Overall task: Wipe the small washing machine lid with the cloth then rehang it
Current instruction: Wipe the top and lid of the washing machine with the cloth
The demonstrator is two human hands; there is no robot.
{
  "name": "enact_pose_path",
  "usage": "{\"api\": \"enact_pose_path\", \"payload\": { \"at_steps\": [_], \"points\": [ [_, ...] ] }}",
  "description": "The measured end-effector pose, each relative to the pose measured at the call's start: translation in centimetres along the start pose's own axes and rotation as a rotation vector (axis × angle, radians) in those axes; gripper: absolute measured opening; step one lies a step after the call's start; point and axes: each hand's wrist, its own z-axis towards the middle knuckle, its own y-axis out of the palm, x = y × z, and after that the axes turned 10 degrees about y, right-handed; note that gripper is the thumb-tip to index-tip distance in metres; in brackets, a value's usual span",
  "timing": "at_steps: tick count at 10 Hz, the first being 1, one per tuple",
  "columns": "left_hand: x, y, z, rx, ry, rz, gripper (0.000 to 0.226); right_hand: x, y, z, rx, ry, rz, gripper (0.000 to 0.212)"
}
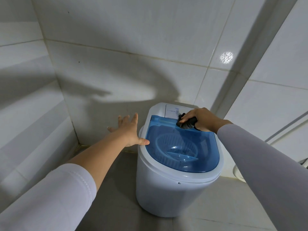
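A small white washing machine point(168, 190) stands on the floor in a tiled corner. Its translucent blue lid point(180, 147) is closed, and a ribbed basket shows through it. My right hand point(200, 119) presses a dark grey cloth point(186, 123) onto the lid's far right edge, next to the white control panel point(173, 111). My left hand point(129, 130) is spread flat with fingers apart, its thumb resting on the machine's left rim beside the lid. It holds nothing.
White tiled walls point(116, 55) close in behind and to the left. A white pipe or rail point(283, 129) runs diagonally at the right, with a white fitting point(237, 172) below it. The floor point(120, 189) is grey tile.
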Motion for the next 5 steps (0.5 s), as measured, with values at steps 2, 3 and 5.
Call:
{"api": "enact_pose_path", "payload": {
  "at_steps": [2, 3, 5],
  "points": [
    [0.1, 0.0, -0.1, 0.003, -0.011, 0.018, 0.120, 1.4, -0.2, -0.1, -0.016, 0.039, -0.060, 0.060],
    [0.2, 0.0, -0.1, 0.006, -0.016, 0.029, 0.120, 1.8, -0.5, -0.5, -0.015, 0.055, -0.096, 0.060],
    [0.3, 0.1, -0.1, 0.012, -0.027, 0.059, 0.119, 2.8, -0.8, -1.1, -0.029, 0.068, -0.150, 0.055]
  ]
}}
